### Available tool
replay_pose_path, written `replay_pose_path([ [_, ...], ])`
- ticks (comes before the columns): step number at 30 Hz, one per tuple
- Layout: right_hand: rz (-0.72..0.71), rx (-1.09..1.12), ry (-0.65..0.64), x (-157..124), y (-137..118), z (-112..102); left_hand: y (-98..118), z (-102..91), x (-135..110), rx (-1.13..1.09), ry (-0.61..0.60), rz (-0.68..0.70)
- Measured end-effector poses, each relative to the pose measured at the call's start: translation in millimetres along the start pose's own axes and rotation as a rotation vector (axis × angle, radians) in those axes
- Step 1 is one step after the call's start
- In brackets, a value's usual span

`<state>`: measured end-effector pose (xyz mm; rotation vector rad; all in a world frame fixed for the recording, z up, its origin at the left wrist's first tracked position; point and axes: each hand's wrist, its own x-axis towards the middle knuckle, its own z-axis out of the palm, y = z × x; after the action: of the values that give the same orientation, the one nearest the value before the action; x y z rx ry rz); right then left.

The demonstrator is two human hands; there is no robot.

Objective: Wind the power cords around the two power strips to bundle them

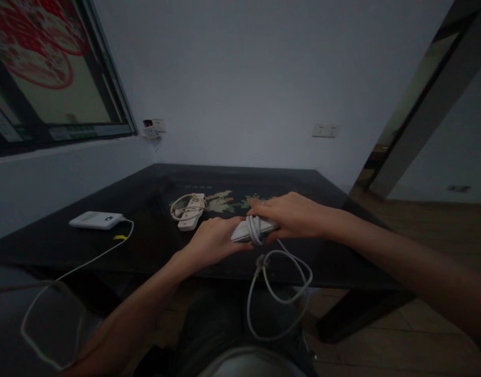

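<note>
My left hand [212, 239] and my right hand [291, 214] both grip a white power strip [250, 230] held just above the near edge of the black table [154, 246]. Its white cable [280, 293] is wound a few turns round the strip's middle. The rest of the cable hangs in loose loops over my lap. My right hand covers the strip's far end, with the fingers closed over it. My left hand holds the near end.
A second power strip [190, 213], beige with its cord coiled on it, lies farther back on the table. A white power bank [96, 220] rests at the left, its cable [67, 272] trailing off the edge. Wall sockets [325, 130] sit on the back wall.
</note>
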<state>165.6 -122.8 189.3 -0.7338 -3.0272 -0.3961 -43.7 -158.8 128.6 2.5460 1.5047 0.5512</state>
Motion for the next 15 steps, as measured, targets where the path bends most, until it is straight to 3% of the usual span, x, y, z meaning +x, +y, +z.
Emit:
replay_pose_path([
  [11, 0.093, 0.261, 0.136, -6.2, 7.6, 0.0, -3.7, -25.0, 28.5, 0.216, -0.019, 0.115],
  [13, 0.128, 0.255, 0.183, -5.7, 10.0, 1.4, -1.5, -29.9, 31.8, 0.242, 0.025, 0.095],
  [15, 0.174, 0.255, 0.243, -5.6, 13.6, 3.5, 3.0, -30.6, 29.1, 0.252, 0.161, 0.104],
])
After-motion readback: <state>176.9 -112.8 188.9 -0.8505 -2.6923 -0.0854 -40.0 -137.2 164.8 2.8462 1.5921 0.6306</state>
